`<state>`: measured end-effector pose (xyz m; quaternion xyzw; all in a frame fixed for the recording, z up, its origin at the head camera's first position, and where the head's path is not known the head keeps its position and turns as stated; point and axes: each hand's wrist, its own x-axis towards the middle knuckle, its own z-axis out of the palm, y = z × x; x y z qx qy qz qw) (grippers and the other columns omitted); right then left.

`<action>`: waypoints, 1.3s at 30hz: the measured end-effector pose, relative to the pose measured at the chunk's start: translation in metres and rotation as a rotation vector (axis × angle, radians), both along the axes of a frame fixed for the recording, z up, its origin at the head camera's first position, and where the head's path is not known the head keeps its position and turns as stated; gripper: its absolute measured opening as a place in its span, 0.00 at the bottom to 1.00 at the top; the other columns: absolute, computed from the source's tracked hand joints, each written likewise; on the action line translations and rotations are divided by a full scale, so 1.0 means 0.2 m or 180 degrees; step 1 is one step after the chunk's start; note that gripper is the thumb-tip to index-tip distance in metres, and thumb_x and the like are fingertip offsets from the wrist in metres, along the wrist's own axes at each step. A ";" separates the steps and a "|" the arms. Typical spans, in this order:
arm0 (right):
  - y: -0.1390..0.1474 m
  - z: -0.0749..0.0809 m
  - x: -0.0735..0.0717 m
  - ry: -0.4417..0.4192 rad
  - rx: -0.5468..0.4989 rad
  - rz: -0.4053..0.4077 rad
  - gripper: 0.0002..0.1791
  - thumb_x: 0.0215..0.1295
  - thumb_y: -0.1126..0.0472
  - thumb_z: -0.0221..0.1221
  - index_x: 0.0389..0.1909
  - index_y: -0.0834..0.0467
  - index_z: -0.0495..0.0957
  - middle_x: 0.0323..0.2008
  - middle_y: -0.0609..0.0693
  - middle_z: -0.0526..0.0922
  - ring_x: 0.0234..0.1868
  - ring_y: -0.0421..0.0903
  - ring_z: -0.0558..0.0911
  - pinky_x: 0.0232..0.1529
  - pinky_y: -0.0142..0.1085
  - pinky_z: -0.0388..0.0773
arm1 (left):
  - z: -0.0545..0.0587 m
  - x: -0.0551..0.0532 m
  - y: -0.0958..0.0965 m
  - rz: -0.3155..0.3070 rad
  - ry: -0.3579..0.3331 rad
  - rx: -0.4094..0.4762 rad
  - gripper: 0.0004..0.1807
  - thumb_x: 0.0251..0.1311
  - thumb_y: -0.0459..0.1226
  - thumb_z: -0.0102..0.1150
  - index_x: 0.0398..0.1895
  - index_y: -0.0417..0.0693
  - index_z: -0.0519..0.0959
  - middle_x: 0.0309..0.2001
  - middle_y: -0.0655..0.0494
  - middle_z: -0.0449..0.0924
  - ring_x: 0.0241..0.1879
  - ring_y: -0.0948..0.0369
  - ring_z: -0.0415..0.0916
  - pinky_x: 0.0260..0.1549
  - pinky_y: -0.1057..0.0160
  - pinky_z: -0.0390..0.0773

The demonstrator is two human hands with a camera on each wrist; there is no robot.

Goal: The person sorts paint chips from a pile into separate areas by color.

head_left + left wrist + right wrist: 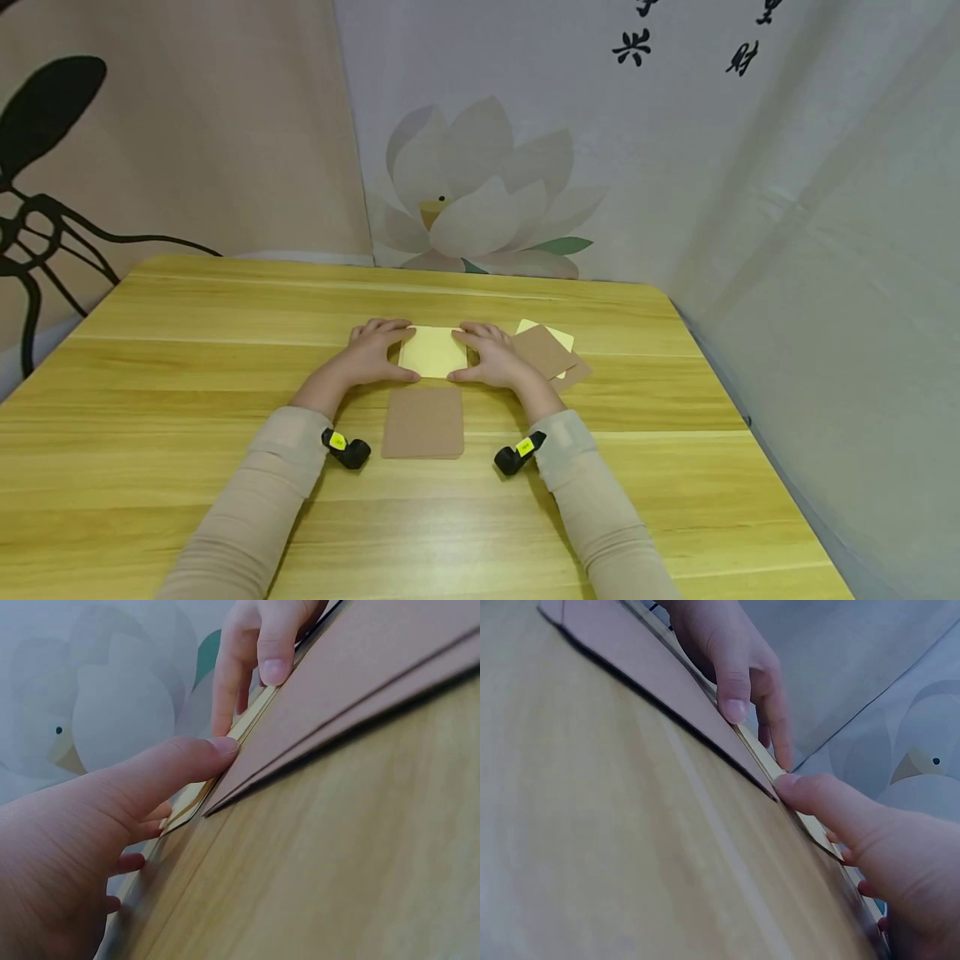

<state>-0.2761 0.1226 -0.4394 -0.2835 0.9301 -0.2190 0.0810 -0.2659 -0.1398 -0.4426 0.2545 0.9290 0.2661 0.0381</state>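
A small stack of pale yellow paper cards [432, 352] lies on the table between my two hands. My left hand [369, 353] grips its left side, thumb at the near corner and index finger at the far one. On the opposite side my right hand [487, 356] holds the stack the same way. In the left wrist view, the left thumb [217, 747] presses the near edge of the yellow cards [246, 724]. The right wrist view shows the right thumb [795, 789] at that edge too. Just nearer to me lie brown square cards [423, 423], slightly offset from each other.
To the right of my right hand, brown cards [543, 352] overlap yellow ones [558, 335] in a loose, fanned pile. The wooden table [225, 350] reaches back to a curtain [480, 183] printed with a lotus.
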 end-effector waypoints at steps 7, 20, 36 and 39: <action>0.00 0.00 0.01 -0.0021 -0.0014 0.0045 0.46 0.57 0.37 0.62 0.73 0.52 0.58 0.74 0.50 0.51 0.72 0.53 0.46 0.68 0.52 0.39 | 0.00 0.00 0.00 0.0010 0.0002 -0.0027 0.52 0.45 0.60 0.69 0.69 0.39 0.64 0.71 0.42 0.54 0.67 0.42 0.47 0.59 0.37 0.42; 0.06 0.00 0.03 0.0165 -0.0149 0.0096 0.48 0.54 0.36 0.65 0.72 0.51 0.60 0.74 0.51 0.51 0.72 0.54 0.48 0.67 0.55 0.41 | 0.02 0.04 0.05 0.0030 0.0061 0.0132 0.51 0.46 0.59 0.68 0.69 0.40 0.64 0.71 0.42 0.54 0.68 0.42 0.46 0.59 0.38 0.43; 0.27 0.02 0.09 0.0039 -0.0493 -0.0021 0.48 0.51 0.40 0.69 0.71 0.53 0.61 0.73 0.52 0.52 0.72 0.52 0.48 0.66 0.55 0.49 | 0.08 0.12 0.24 0.0022 0.0330 0.0006 0.51 0.45 0.58 0.70 0.69 0.41 0.64 0.69 0.42 0.59 0.67 0.43 0.52 0.59 0.39 0.48; 0.33 0.02 0.09 0.0071 -0.0564 -0.0027 0.49 0.50 0.41 0.70 0.71 0.54 0.62 0.73 0.52 0.53 0.72 0.54 0.48 0.66 0.55 0.48 | 0.10 0.14 0.28 0.0042 0.0331 0.0055 0.51 0.45 0.58 0.70 0.69 0.41 0.64 0.69 0.42 0.59 0.67 0.43 0.53 0.59 0.39 0.49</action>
